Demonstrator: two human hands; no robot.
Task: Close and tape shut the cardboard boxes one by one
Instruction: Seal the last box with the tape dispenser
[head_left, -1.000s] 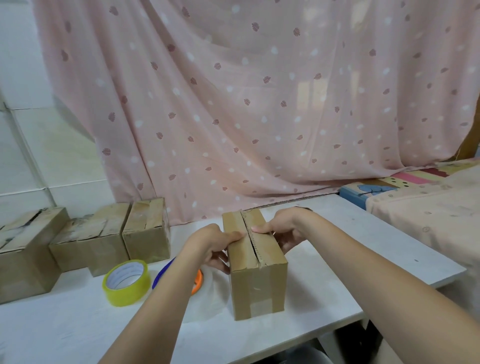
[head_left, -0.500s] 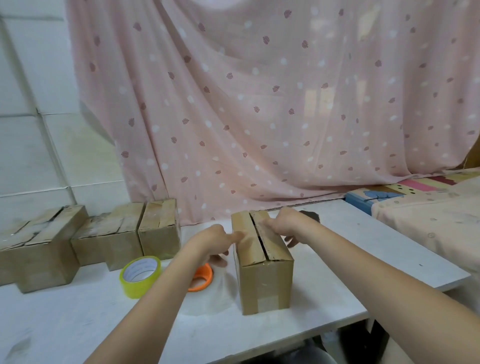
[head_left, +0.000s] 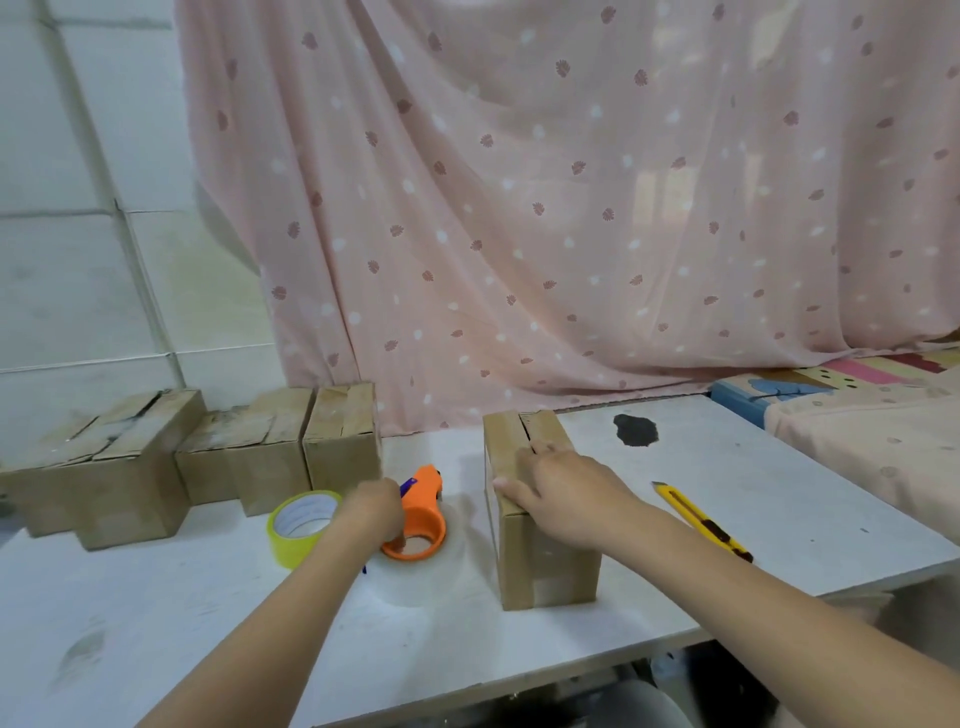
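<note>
A cardboard box stands on a white table, its two top flaps folded down with a narrow seam between them. The right hand lies flat on the flaps, fingers spread across the seam and the near left edge. To its left, the left hand grips an orange tape dispenser that sits on the table, loaded with a clear roll. A yellow tape roll stands just beside that hand. A yellow utility knife lies right of the box. Three more boxes sit along the back left, near a pink dotted curtain. A dark stain marks the tabletop.
</note>
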